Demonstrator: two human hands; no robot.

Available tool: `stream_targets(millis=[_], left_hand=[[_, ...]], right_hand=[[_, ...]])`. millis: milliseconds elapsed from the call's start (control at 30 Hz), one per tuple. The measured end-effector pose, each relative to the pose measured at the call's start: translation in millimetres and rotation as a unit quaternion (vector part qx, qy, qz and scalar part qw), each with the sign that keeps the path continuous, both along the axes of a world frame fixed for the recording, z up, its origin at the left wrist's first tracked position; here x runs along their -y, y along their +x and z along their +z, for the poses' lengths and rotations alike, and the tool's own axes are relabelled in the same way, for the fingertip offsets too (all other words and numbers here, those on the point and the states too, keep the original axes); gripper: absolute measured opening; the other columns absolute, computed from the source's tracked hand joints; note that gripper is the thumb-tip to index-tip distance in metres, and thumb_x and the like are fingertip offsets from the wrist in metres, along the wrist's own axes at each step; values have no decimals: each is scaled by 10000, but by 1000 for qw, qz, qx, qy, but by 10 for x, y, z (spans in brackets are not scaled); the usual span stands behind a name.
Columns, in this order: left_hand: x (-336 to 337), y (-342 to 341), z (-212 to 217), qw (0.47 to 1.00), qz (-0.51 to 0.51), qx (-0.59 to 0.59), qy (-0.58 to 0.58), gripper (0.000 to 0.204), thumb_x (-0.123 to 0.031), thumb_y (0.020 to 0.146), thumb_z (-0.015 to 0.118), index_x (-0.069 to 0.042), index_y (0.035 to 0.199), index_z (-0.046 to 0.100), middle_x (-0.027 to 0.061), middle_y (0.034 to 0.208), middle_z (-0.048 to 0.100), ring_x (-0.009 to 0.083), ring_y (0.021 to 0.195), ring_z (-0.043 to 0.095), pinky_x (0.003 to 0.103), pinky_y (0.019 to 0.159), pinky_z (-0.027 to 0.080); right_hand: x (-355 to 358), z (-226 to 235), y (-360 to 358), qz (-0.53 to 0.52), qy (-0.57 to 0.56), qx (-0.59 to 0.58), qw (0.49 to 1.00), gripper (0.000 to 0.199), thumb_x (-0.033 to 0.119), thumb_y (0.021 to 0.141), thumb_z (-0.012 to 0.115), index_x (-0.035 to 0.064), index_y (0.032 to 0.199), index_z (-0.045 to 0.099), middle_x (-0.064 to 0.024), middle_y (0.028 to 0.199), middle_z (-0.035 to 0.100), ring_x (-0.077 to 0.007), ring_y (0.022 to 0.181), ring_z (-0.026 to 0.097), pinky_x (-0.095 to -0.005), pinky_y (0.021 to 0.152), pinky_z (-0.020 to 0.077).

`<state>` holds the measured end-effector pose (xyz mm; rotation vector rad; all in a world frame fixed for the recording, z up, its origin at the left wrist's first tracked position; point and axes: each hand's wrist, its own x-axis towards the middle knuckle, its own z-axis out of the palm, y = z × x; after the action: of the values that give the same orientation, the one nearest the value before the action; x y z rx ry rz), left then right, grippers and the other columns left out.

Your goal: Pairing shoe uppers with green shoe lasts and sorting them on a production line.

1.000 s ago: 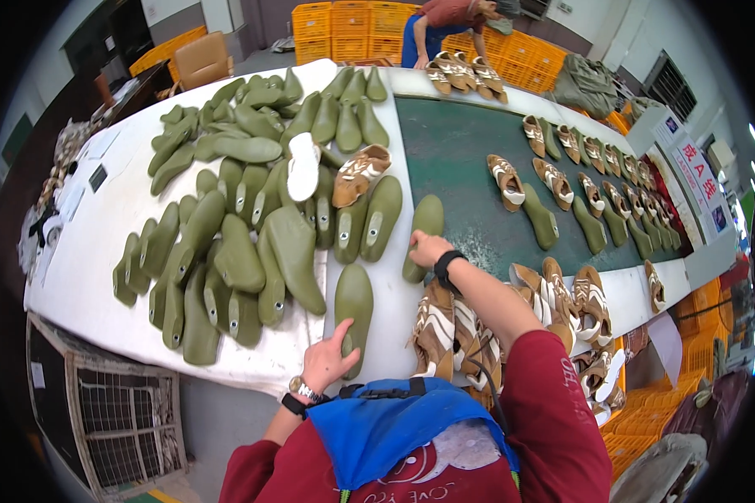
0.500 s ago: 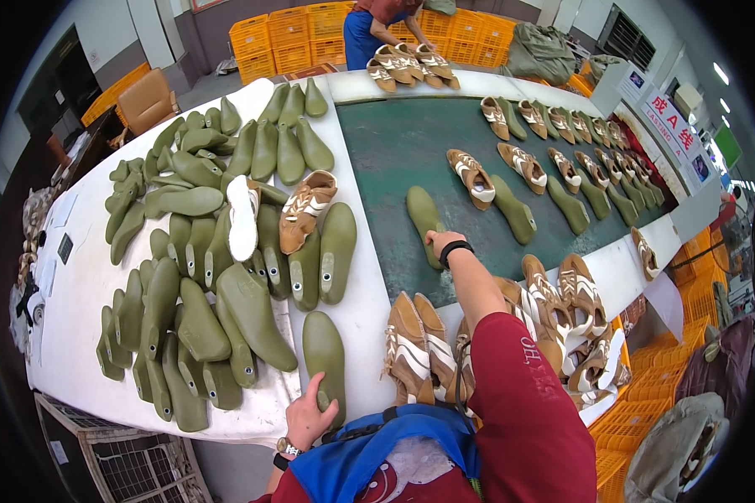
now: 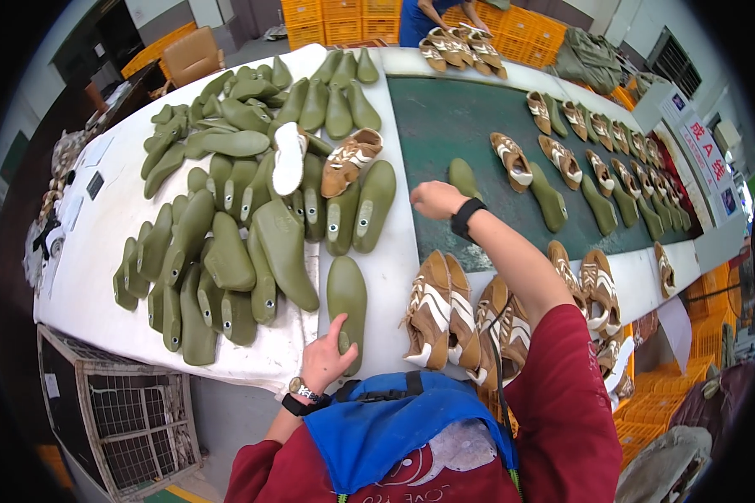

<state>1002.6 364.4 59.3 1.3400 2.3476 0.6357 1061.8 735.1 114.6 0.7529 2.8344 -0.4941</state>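
The person's left hand (image 3: 325, 362) rests on the near end of a single olive-green plastic shoe last (image 3: 346, 303) lying at the front edge of the white worktable (image 3: 101, 243); the fingers curl around its heel, holding it lightly against the table. The right hand (image 3: 434, 199), with a black wristband, reaches out over the dark green conveyor belt (image 3: 470, 117), loosely closed and holding nothing, just beside another olive-green last (image 3: 464, 178) that lies on the belt; whether it touches that last cannot be told.

To the left of the held last spreads a large heap of olive-green lasts (image 3: 226, 210), with a white insole (image 3: 288, 159) and a tan-and-white sandal (image 3: 351, 159) on top. Just right of the held last stand 2 pairs of brown-and-white strappy sandals (image 3: 461, 314). Further sandals and lasts (image 3: 579, 159) lie along the belt. At the far end, another person (image 3: 432, 12) stands by orange plastic crates (image 3: 335, 17).
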Motion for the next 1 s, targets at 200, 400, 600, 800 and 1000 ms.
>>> stream_targets(millis=[200, 400, 600, 800, 1000], left_hand=[[22, 29, -29, 1000, 10, 4, 19, 566, -299, 747, 583, -145, 1263, 408, 164, 603, 580, 371, 581, 581, 448, 550, 472], [119, 54, -87, 1000, -4, 5, 2, 563, -364, 774, 558, -196, 1287, 400, 144, 671, 605, 331, 600, 599, 430, 542, 482], [189, 51, 0, 999, 10, 45, 14, 555, -367, 777, 552, -194, 1282, 401, 141, 693, 604, 330, 620, 596, 415, 555, 482], [228, -87, 122, 991, 32, 133, 4, 635, -363, 774, 619, -121, 1307, 372, 165, 814, 613, 311, 709, 608, 389, 656, 494], [91, -84, 691, 956, 3, 114, 272, 914, -259, 641, 776, -38, 1356, 252, 135, 1322, 385, 254, 1211, 385, 354, 991, 329]], right_hand=[[61, -205, -1110, -4, 130, -43, 991, 402, 90, 761, 532, 164, 1156, 537, -147, 1087, 551, -313, 993, 569, -430, 802, 474], [143, -810, -1625, 93, 237, -137, 957, 234, 213, 837, 457, 195, 1025, 595, -58, 1048, 597, -270, 1016, 533, -436, 834, 422], [-118, -571, -1288, 59, 288, -228, 928, 317, 89, 658, 639, 110, 961, 547, -99, 935, 582, -279, 950, 536, -415, 782, 425], [78, 637, -439, -162, -151, -536, 815, 322, 207, 780, 670, 19, 981, 503, -72, 888, 585, -163, 804, 577, -293, 718, 466], [1664, 990, 338, -101, -403, -454, 789, 348, 242, 759, 686, -13, 942, 536, -70, 862, 557, -135, 777, 556, -289, 664, 473]])
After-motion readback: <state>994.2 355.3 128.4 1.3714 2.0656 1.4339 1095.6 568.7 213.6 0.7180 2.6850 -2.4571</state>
